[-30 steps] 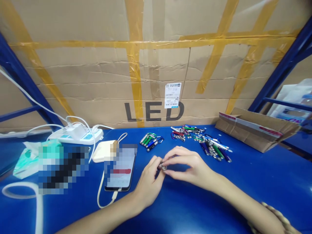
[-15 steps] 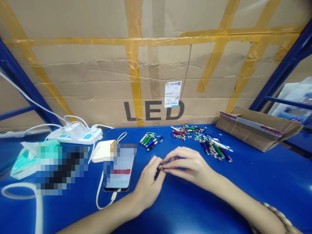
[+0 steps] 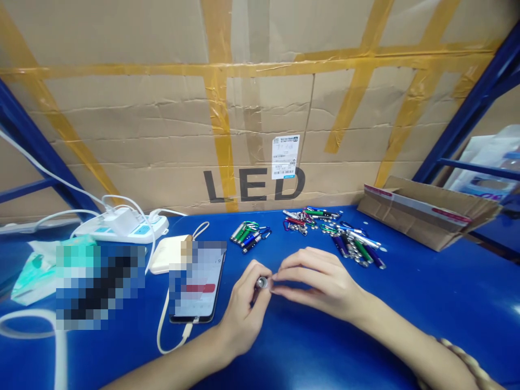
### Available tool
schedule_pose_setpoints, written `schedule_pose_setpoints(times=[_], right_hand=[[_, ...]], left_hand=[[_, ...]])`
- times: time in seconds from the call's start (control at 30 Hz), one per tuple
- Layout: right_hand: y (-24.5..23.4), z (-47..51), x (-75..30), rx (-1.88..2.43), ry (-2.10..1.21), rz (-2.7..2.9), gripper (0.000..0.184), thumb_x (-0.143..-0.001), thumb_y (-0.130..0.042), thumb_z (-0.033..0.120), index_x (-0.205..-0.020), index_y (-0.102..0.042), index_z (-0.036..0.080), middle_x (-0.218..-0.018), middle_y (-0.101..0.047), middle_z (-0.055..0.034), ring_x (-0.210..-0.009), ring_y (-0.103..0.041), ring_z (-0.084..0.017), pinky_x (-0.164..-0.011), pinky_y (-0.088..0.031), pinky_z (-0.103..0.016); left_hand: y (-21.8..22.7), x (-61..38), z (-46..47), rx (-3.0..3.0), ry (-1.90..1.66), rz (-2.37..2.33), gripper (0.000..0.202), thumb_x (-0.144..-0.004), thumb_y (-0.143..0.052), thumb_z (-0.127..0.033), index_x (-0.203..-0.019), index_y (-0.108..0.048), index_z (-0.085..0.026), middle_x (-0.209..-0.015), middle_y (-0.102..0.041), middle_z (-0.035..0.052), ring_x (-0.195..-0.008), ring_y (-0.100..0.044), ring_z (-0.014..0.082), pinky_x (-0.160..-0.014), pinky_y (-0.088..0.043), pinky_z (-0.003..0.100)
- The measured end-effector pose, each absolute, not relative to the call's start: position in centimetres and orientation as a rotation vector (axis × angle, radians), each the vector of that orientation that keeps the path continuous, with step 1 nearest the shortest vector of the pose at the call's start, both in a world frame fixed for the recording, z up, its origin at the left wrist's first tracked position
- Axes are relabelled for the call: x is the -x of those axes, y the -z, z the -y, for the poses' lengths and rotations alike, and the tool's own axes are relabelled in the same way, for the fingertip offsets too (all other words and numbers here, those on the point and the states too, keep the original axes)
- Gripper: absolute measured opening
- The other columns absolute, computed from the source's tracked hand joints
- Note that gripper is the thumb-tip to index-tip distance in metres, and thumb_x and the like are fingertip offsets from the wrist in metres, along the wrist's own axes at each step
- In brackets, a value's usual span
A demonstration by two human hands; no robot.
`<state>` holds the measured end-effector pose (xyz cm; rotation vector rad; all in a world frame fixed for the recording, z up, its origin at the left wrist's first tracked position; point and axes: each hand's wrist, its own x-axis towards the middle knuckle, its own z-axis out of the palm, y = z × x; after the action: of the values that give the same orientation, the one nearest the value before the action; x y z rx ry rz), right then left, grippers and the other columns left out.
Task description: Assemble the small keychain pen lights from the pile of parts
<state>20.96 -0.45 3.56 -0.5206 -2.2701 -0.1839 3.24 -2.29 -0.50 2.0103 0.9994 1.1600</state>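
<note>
My left hand (image 3: pixel 247 309) is closed around a small metal flashlight (image 3: pixel 262 283), its round silvery open end facing up between thumb and forefinger. Most of that tube is hidden by the fingers. My right hand (image 3: pixel 314 281) is close beside it, fingertips pinched together at the flashlight's right; what they hold, if anything, is too small to make out. Beyond my hands lie a small group of green and blue keychain flashlights (image 3: pixel 248 235) with carabiner clips. Farther right are a loose heap of clips, flashlights and small parts (image 3: pixel 311 218) and several coloured tubes (image 3: pixel 359 248).
A phone (image 3: pixel 199 292) on a charging cable lies left of my hands, beside a cream power bank (image 3: pixel 166 254). A power strip (image 3: pixel 136 230) and a tissue pack (image 3: pixel 36 273) are farther left. An open cardboard tray (image 3: pixel 418 214) stands right, before a large carton (image 3: pixel 162 130).
My right fingertips have drawn slightly away from the flashlight, uncovering its round end. The flashlight's end now points more upward toward me. The view has shifted a little.
</note>
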Motion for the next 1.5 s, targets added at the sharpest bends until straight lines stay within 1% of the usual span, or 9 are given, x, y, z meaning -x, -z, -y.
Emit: schedule_pose_setpoints(times=[0.2,0.3,0.5,0.63,0.93,1.07,1.2,1.33,1.5], right_hand=[[-3.3,-1.0,-22.1,0.63,0.252,2.353,0.022,-0.086,-0.053,0.034,-0.097,-0.062,0.017,-0.084,-0.066,-0.0046,-0.074,-0.061,-0.013,-0.063,-0.046,-0.024],[-2.9,-2.5,-23.1,0.755,0.195,2.405,0.025,-0.086,-0.053,0.038,-0.099,-0.061,0.017,-0.087,-0.066,-0.0052,-0.075,-0.062,-0.014,-0.064,-0.047,-0.025],[-1.8,-3.9,-23.9,0.902,0.014,2.579,0.026,-0.085,-0.054,0.037,-0.099,-0.062,0.017,-0.091,-0.066,-0.0063,-0.072,-0.063,-0.015,-0.064,-0.049,-0.025],[-1.6,-3.3,-23.0,0.92,-0.077,2.649,0.022,-0.085,-0.056,0.031,-0.101,-0.061,0.016,-0.092,-0.065,-0.0062,-0.079,-0.063,-0.016,-0.068,-0.049,-0.026],[-0.8,-2.2,-21.0,0.995,-0.188,2.642,0.038,-0.085,-0.054,0.037,-0.118,-0.054,0.018,-0.092,-0.059,-0.0048,-0.073,-0.06,-0.015,-0.064,-0.048,-0.025],[0.3,-1.9,-19.7,0.979,-0.169,2.593,0.042,-0.087,-0.049,0.041,-0.126,-0.047,0.023,-0.098,-0.056,-0.0057,-0.082,-0.058,-0.018,-0.073,-0.049,-0.031],[0.6,-1.9,-18.7,0.93,-0.115,2.636,0.038,-0.091,-0.042,0.039,-0.126,-0.046,0.025,-0.116,-0.05,-0.0095,-0.097,-0.053,-0.022,-0.082,-0.046,-0.038],[0.4,-2.0,-18.3,0.924,-0.109,2.688,0.035,-0.092,-0.038,0.036,-0.124,-0.049,0.026,-0.137,-0.039,-0.0068,-0.109,-0.045,-0.024,-0.09,-0.039,-0.043],[0.2,-2.2,-18.3,0.833,-0.23,2.721,0.039,-0.094,-0.036,0.031,-0.131,-0.042,0.024,-0.139,-0.04,-0.006,-0.12,-0.037,-0.022,-0.094,-0.034,-0.041]], left_hand=[[0.0,-3.3,1.9,-2.334,-0.819,-1.491,0.023,-0.091,-0.034,-0.023,-0.11,-0.046,-0.026,-0.093,-0.05,0.002,-0.069,-0.055,0.0148,-0.059,-0.041,0.023],[-0.2,-3.1,1.4,-2.561,-0.535,-1.702,0.022,-0.091,-0.037,-0.022,-0.109,-0.05,-0.023,-0.096,-0.052,0.0038,-0.069,-0.057,0.0156,-0.06,-0.042,0.024],[0.2,-2.4,0.2,-2.908,-0.224,-1.783,0.037,-0.083,-0.035,0.002,-0.1,-0.06,-0.02,-0.101,-0.057,0.0105,-0.087,-0.054,0.0228,-0.071,-0.044,0.034],[0.2,-2.4,-0.3,-2.998,-0.122,-1.844,0.041,-0.083,-0.043,0.0,-0.113,-0.058,-0.023,-0.119,-0.055,0.0136,-0.091,-0.053,0.0249,-0.072,-0.044,0.035],[-0.1,-2.0,-0.3,-2.773,-0.48,-1.836,0.055,-0.076,-0.037,0.007,-0.123,-0.051,-0.017,-0.117,-0.054,0.0137,-0.096,-0.049,0.0272,-0.077,-0.041,0.039],[0.3,-1.7,-0.5,-2.358,-0.883,-1.58,0.042,-0.085,-0.033,-0.005,-0.121,-0.049,-0.02,-0.108,-0.057,0.0074,-0.095,-0.048,0.0236,-0.083,-0.039,0.039],[0.6,-2.5,0.2,-1.85,-1.211,-1.368,0.025,-0.089,-0.035,-0.018,-0.105,-0.054,-0.022,-0.105,-0.057,0.0044,-0.102,-0.048,0.021,-0.092,-0.035,0.037],[0.6,-3.5,1.0,-1.454,-1.357,-1.287,0.014,-0.086,-0.041,-0.027,-0.092,-0.052,-0.02,-0.092,-0.057,0.0035,-0.094,-0.052,0.0204,-0.087,-0.037,0.032],[1.1,-3.7,0.9,-1.15,-1.462,-1.34,0.012,-0.083,-0.044,-0.029,-0.09,-0.049,-0.021,-0.089,-0.055,0.0019,-0.094,-0.052,0.02,-0.085,-0.038,0.031]])
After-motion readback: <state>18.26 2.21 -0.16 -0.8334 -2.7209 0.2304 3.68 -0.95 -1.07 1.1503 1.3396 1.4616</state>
